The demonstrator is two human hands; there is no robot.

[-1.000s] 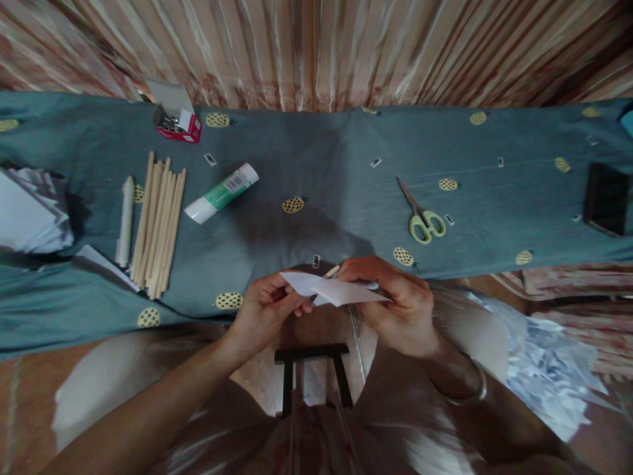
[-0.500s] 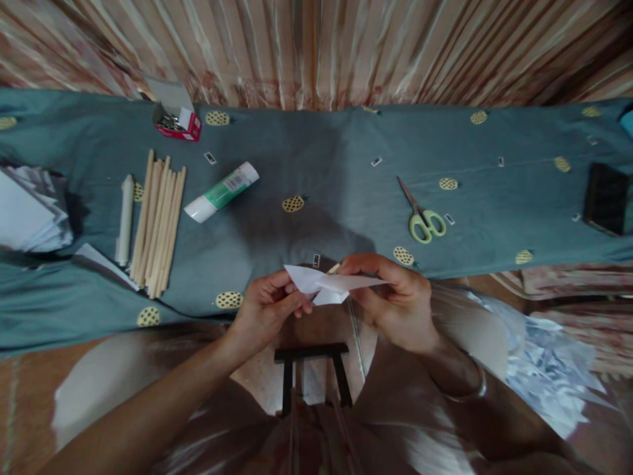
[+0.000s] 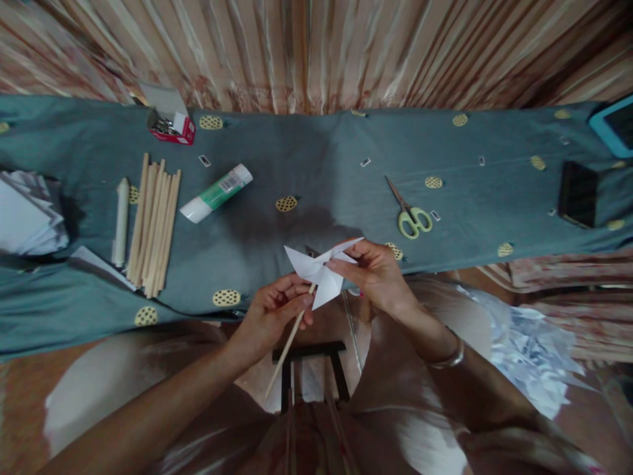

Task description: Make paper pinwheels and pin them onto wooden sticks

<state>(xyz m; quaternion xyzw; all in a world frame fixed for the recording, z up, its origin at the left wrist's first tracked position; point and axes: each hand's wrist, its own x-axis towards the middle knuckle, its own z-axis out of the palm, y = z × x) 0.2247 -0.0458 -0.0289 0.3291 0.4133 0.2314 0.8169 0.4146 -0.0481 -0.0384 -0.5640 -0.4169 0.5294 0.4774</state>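
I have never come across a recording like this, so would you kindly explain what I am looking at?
There is no machine here: these are a person's two bare hands, seen from a camera worn on the head, looking forward and down. The left hand holds a thin stick, and the right hand pinches a white paper pinwheel near the stick's upper end. On the blue-green cloth lie a stack of paper, a bundle of wooden sticks, a green-and-white tube, an open red-and-white box of small metal pieces, scissors and a dark flat object I cannot identify surely.
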